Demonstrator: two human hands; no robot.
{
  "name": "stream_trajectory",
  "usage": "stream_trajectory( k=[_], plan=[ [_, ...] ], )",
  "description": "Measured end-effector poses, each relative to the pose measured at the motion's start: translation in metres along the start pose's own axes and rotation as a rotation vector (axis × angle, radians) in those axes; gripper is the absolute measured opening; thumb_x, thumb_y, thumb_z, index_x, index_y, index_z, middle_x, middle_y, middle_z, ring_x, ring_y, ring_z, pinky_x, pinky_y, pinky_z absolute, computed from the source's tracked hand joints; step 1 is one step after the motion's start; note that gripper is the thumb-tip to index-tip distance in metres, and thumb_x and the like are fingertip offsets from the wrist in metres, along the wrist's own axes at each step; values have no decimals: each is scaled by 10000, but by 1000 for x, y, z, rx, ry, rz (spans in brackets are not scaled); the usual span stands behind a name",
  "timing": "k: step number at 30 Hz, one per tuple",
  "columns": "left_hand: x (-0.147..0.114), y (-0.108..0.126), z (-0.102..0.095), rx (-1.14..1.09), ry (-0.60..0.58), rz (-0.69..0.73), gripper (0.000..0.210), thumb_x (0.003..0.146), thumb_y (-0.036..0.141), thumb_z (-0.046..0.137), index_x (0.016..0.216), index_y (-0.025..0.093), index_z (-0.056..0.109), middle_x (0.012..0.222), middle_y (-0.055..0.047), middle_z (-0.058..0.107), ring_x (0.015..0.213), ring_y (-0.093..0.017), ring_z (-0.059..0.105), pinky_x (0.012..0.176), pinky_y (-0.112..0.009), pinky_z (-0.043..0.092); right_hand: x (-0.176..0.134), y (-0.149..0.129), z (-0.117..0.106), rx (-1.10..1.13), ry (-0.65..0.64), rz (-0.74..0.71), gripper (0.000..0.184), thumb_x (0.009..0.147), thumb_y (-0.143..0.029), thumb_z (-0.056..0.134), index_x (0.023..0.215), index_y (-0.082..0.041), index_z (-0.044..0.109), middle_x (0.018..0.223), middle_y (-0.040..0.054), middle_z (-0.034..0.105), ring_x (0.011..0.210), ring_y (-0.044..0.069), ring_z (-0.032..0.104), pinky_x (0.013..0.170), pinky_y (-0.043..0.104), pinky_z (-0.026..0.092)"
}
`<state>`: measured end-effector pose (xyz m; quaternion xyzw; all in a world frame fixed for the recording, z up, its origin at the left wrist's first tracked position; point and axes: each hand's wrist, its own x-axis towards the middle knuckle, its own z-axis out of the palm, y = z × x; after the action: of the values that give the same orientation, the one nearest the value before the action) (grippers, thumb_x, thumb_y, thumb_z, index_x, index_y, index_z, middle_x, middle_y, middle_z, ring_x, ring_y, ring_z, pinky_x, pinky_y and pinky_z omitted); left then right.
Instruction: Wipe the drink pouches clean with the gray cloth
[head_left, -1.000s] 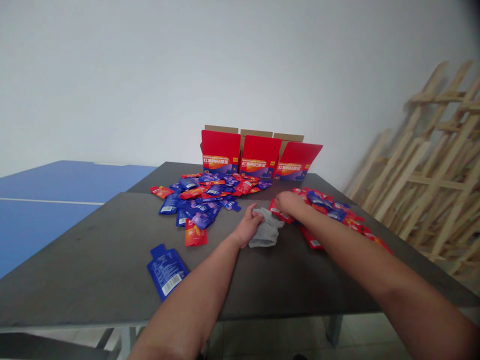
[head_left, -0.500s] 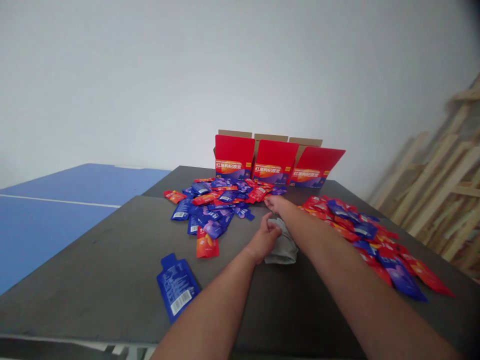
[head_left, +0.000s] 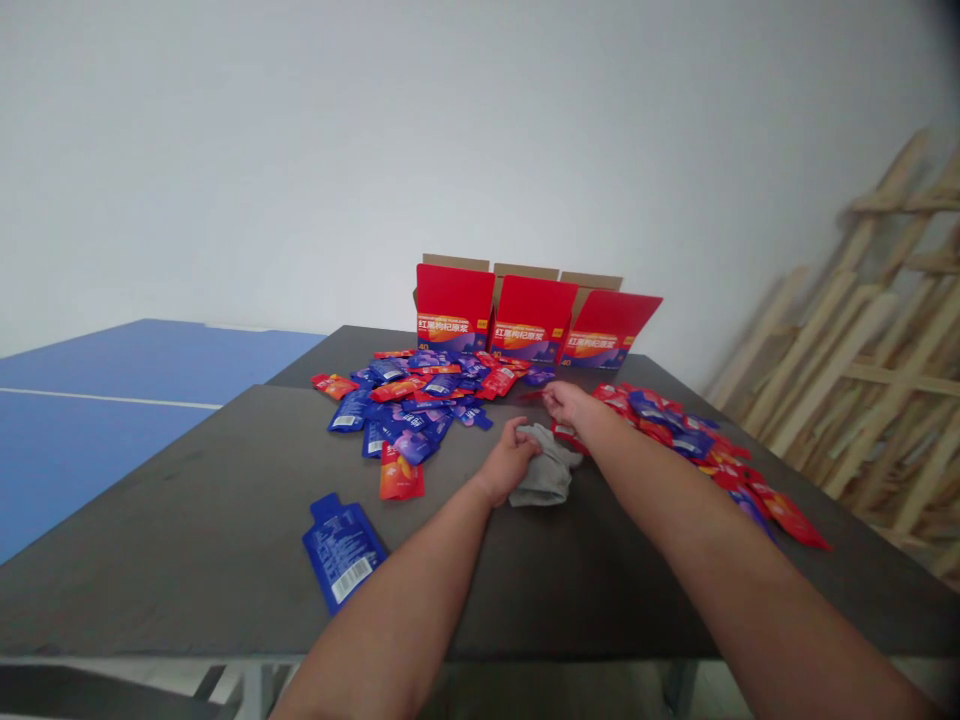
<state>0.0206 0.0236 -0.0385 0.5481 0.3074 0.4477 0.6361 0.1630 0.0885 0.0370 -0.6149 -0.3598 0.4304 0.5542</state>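
My left hand [head_left: 512, 460] is closed on the edge of a crumpled grey cloth [head_left: 546, 475] that rests on the dark table. Just beyond it, my right hand [head_left: 564, 402] has its fingers pinched at the end of a red pouch [head_left: 531, 398], which shows as a thin, blurred sliver. Left of both hands spreads a heap of blue and red pouches [head_left: 427, 390]. One orange-red pouch [head_left: 401, 474] lies at the near side of this heap. A single blue pouch [head_left: 341, 550] with a barcode lies by my left forearm.
Three open red cartons [head_left: 455, 305] stand in a row at the back. Another pile of red and blue pouches [head_left: 675, 430] lies to the right, partly behind my right forearm. A blue table [head_left: 135, 440] adjoins at left; wooden slats [head_left: 855, 370] lean at right.
The view has shifted slightly, so the table's near edge shows more. My right hand has moved a little rightward from the left heap, with a red pouch at its fingers. My left hand stays on the cloth.
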Motion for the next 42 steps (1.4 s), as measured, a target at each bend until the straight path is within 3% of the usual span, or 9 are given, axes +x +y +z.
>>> stream_trajectory(
  k=[4,7,10,17,21,25,30,33,42],
  plan=[
    [-2,5,1,-55,33,28,581,784,320,657,1295,195,410,1005,-65,612,822,-154,585,797,-319,456,-36,-3,-14,21,-45,94,193,904,-305,572,952,-121,610,829,28,631,637,98,586,565,232,507],
    [-7,12,2,-111,-51,121,655,746,427,713,1296,209,431,1156,-107,605,1030,-218,589,940,-389,434,-72,7,-15,40,-112,71,230,839,-284,592,655,-156,538,452,-67,445,332,37,324,316,157,249],
    [-11,16,1,-108,-21,274,727,742,467,715,1346,239,382,1322,-116,519,1237,-236,487,1074,-405,334,-103,23,-10,99,-186,16,259,776,-333,613,603,-186,488,387,-93,377,294,32,261,280,152,154],
    [2,11,-9,-153,220,352,524,778,498,650,1168,214,445,1135,-82,588,1067,-183,564,1016,-371,382,-120,34,-1,155,-336,22,219,730,-395,639,753,-193,557,490,-95,426,316,36,274,271,167,149],
    [8,20,-15,-600,300,141,322,829,507,550,951,217,482,798,12,584,834,-146,617,845,-318,475,-103,42,-10,-245,-43,-356,238,818,-400,533,881,-189,623,565,-35,508,446,103,458,408,217,371],
    [5,32,-19,-752,263,-36,394,844,600,484,847,206,473,658,45,518,568,-90,526,676,-264,481,-85,64,-18,-778,173,-696,362,748,-407,665,1017,-167,626,965,118,633,941,261,581,850,401,471],
    [1,36,-26,-835,110,-135,462,844,636,458,850,177,517,693,-3,543,512,-87,470,479,-211,377,-74,82,-21,-972,5,-710,357,858,-297,547,1189,-164,539,1103,151,612,1046,288,557,940,469,425],
    [0,40,-31,-870,51,-193,469,860,592,455,973,152,575,817,-68,612,599,-117,544,472,-215,385,-74,77,-27,-888,-42,-884,338,885,-212,459,1210,-149,527,1120,149,572,1067,262,539,955,429,440],
    [-3,46,-37,-885,-82,-255,512,880,448,459,1201,63,567,1022,-163,664,973,-263,640,870,-424,498,-103,65,-19,-902,-364,-1276,311,809,-233,631,1118,-260,655,1231,90,513,1103,223,529,918,366,481]
  ],
)
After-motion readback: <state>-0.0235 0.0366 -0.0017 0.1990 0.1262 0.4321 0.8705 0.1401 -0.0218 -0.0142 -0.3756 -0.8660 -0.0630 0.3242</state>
